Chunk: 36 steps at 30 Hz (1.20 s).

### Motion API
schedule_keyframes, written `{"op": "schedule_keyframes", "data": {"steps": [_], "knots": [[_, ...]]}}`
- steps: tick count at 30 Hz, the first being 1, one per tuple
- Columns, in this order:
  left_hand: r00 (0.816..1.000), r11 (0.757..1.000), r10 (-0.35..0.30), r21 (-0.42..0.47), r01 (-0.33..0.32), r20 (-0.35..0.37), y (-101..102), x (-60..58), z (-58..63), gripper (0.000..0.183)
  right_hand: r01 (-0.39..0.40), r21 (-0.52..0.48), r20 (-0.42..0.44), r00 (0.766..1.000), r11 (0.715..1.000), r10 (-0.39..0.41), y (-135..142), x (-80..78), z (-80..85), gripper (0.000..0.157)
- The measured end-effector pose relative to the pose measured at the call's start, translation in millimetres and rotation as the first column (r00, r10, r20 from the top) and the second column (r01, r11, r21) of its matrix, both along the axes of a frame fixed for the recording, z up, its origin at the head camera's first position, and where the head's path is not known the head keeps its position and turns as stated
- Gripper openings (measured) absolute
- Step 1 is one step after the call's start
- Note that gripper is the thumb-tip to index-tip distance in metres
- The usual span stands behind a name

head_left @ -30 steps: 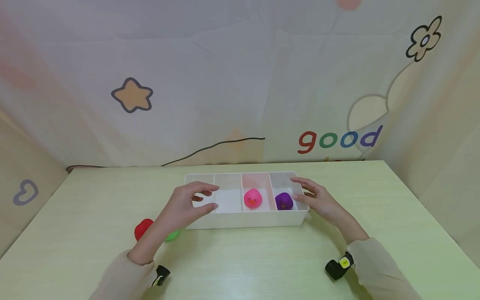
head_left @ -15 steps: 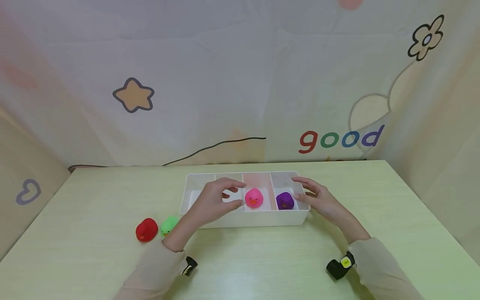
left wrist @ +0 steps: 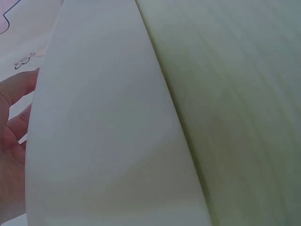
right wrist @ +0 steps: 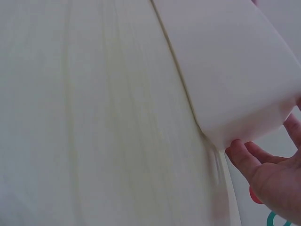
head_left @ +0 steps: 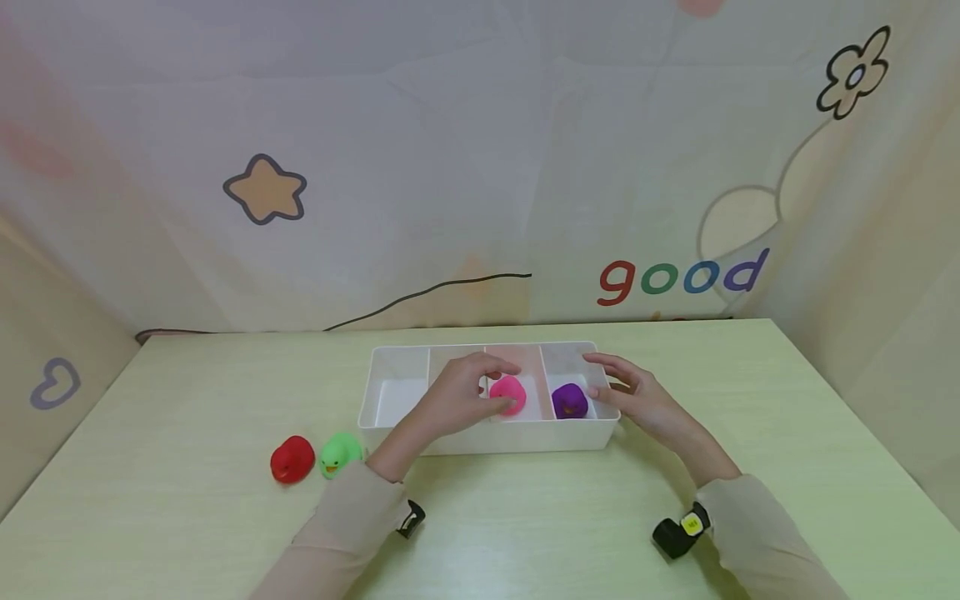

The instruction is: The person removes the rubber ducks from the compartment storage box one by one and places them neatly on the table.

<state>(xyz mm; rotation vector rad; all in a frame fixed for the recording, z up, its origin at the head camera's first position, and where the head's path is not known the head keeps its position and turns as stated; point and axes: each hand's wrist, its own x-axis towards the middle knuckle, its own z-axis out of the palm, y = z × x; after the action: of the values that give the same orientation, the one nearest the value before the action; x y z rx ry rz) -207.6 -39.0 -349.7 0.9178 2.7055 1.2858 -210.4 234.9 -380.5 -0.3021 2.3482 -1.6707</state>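
A white box (head_left: 480,440) with a row of compartments stands on the table. A pink toy duck (head_left: 508,392) sits in its third compartment from the left and a purple toy duck (head_left: 570,402) in the rightmost. My left hand (head_left: 457,396) reaches over the box's front wall, thumb and fingers spread apart around the pink duck and partly covering it. In the left wrist view, the front wall (left wrist: 103,122) hides part of that hand. At the box's right end, my right hand (head_left: 648,407) holds the rim; some fingertips (right wrist: 237,146) touch the end wall outside.
A red toy duck (head_left: 292,460) and a green toy duck (head_left: 341,455) rest on the table (head_left: 187,400) left of the box, the green one beside my left sleeve (head_left: 337,525). A printed curtain (head_left: 450,167) hangs behind the table.
My left hand has moved right across the box, from the left compartments to the pink duck. The red and green ducks have come out from behind that arm. My right hand stays at the box's end.
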Motion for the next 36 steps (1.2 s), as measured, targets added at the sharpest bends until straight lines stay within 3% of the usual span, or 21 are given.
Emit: {"op": "schedule_keyframes", "data": {"steps": [10,20,24,36], "knots": [[1.0,0.98,0.013,-0.198,-0.015,-0.012,13.2,-11.8,-0.9,0.035,0.0,0.001,0.0,1.0,1.0,0.0,0.2,-0.7,-1.2,0.058],[0.995,0.898,-0.044,-0.439,-0.002,-0.094,22.9,-18.2,1.7,0.03,0.004,0.001,-0.004,1.0,1.0,-0.004,0.3,0.2,-0.8,0.058],[0.991,0.882,-0.052,-0.471,-0.013,-0.125,24.9,-17.3,1.4,0.028,0.003,0.001,-0.002,1.0,1.0,-0.003,-0.6,0.5,-0.2,0.058],[0.99,0.874,-0.049,-0.486,-0.021,-0.13,26.5,-17.6,0.5,0.028,0.001,-0.002,-0.003,1.0,1.0,-0.001,-0.1,0.2,-0.8,0.058]]}}
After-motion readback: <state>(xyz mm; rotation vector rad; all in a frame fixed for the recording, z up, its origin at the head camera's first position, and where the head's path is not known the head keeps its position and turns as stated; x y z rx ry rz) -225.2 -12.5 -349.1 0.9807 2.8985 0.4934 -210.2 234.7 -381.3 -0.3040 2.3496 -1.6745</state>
